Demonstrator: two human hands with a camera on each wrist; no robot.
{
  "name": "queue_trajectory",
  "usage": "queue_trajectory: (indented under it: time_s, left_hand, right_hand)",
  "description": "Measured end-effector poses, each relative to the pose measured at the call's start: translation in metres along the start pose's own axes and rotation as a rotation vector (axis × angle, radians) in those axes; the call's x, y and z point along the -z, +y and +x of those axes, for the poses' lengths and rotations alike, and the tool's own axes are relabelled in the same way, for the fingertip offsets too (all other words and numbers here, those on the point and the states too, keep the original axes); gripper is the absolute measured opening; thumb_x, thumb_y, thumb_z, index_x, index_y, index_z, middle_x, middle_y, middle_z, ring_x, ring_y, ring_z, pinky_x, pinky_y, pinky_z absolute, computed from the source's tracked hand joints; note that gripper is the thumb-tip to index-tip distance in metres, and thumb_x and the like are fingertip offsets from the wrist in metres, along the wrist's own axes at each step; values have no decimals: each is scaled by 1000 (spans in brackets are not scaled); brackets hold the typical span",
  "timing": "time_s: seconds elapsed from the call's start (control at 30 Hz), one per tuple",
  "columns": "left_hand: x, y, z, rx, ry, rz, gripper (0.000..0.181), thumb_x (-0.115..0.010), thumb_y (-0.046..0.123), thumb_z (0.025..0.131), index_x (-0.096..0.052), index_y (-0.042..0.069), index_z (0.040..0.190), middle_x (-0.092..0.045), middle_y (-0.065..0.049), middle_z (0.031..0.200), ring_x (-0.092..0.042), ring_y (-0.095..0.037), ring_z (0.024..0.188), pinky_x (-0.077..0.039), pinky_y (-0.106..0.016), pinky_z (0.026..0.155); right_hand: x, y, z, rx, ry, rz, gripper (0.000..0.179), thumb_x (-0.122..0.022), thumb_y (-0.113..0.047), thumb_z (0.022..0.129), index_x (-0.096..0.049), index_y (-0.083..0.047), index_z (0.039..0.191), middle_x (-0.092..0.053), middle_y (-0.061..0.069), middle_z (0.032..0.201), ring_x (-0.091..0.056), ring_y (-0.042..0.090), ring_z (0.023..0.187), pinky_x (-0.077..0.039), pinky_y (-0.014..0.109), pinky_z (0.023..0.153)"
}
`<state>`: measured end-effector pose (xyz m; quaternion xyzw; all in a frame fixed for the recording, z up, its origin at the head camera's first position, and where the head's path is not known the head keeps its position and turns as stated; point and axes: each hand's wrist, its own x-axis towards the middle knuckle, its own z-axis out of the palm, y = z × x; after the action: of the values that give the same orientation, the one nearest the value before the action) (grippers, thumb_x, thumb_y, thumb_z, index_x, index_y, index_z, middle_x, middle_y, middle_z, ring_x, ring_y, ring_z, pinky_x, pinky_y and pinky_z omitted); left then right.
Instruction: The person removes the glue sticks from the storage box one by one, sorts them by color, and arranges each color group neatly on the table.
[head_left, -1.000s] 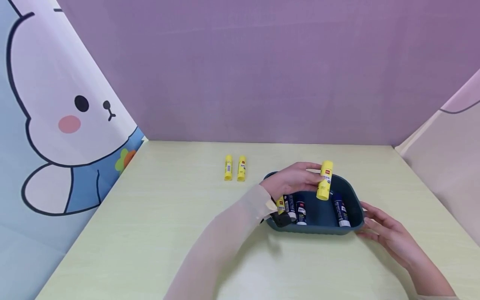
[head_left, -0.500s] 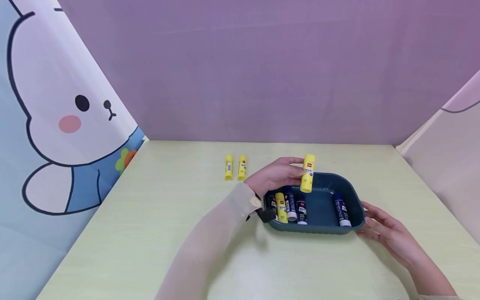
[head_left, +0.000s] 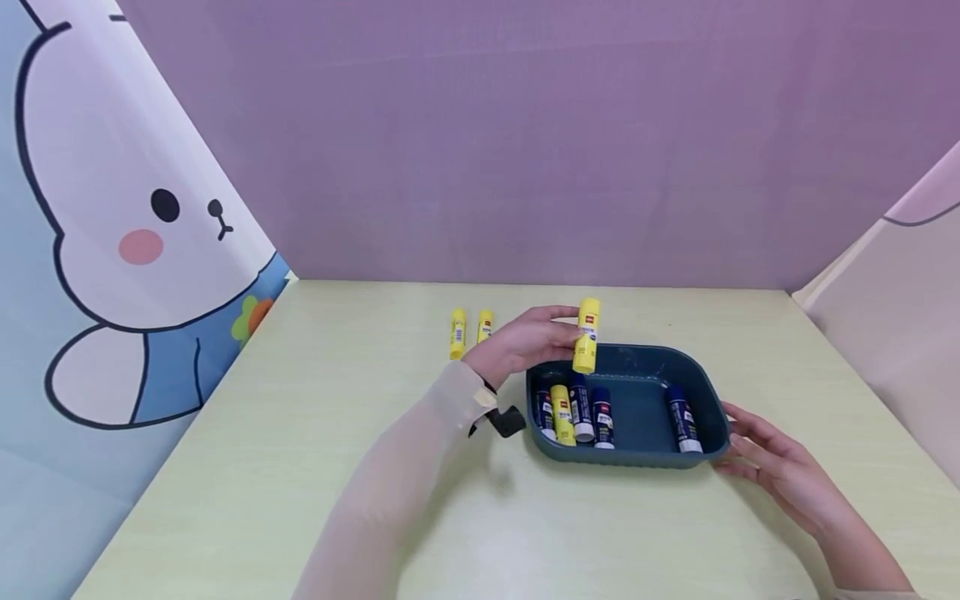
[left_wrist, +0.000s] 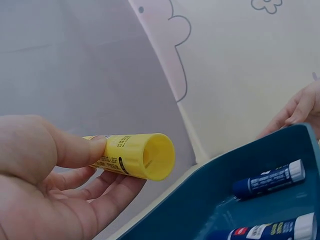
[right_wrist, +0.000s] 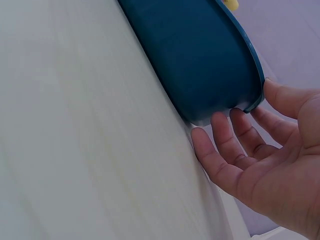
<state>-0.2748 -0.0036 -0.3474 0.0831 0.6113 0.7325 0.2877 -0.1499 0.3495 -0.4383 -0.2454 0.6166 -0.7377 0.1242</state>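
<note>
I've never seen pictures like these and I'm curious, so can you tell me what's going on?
There's no robot here, just a person's two bare hands. The wide picture is taken from the head, looking forward and down; the other two are taken from the wrists. The left hand has a yellow tube in its grip, held up. The right hand touches the end of a tray on the table. Inside lie four dark blue tubes and one yellow one. Two loose yellow tubes lie outside it.

Glue sticks (head_left: 581, 408) in the tray (head_left: 637, 421)
</note>
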Motion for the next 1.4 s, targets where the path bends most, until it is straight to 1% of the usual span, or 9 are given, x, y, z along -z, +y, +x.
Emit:
queue_trajectory:
  time_s: [0.13,0.33,0.53,0.63,0.8,1.17,1.4]
  left_hand:
    - [11,2,-4,-17,20,10,55,-56,0,100,-36,2,151,-54,-22,137,-59,-29,115,-48,-43,103]
    - [27,7,-13,-32,55,13,55,-53,0,101,-33,2,153,-51,-24,141,-57,-31,118,-45,-44,106]
    - [41,7,-16,-35,81,-18,55,-52,-1,101,-32,2,153,-49,-25,142,-56,-30,116,-43,-46,107]
    - [47,7,-19,-30,91,-32,56,-51,-2,102,-32,2,153,-48,-25,143,-55,-32,118,-43,-47,108]
    - [58,6,-23,-37,110,-20,55,-49,-1,103,-29,1,154,-45,-27,144,-52,-35,125,-41,-47,109]
    - [84,7,-34,-45,158,-24,55,-48,0,103,-29,2,155,-45,-26,145,-50,-36,127,-40,-46,110]
    - [101,8,-43,-51,171,-38,57,-46,-2,103,-24,2,156,-40,-26,149,-45,-37,132,-37,-46,112]
  right_hand:
    - [0,0,0,6,-10,7,56,-25,12,104,-46,-16,149,-60,3,124,-66,16,105,-58,32,87]
    - [0,0,-1,2,-7,6,57,-25,12,104,-46,-16,149,-60,3,124,-66,17,105,-58,32,87]
    - [1,0,-3,-3,4,1,57,-25,11,104,-47,-17,148,-60,2,124,-66,17,105,-58,31,86]
    - [1,0,-3,-7,3,5,57,-25,11,104,-47,-18,148,-60,2,124,-66,17,105,-58,31,87]
    - [2,0,-2,-8,-4,7,56,-25,11,105,-46,-17,149,-60,2,124,-66,16,105,-58,32,87]
    - [2,1,-2,-9,-5,5,56,-25,10,105,-46,-17,149,-59,3,123,-66,16,105,-58,32,87]
    - [2,0,-2,-11,-3,4,56,-26,10,105,-46,-17,149,-59,3,123,-66,16,105,-58,32,87]
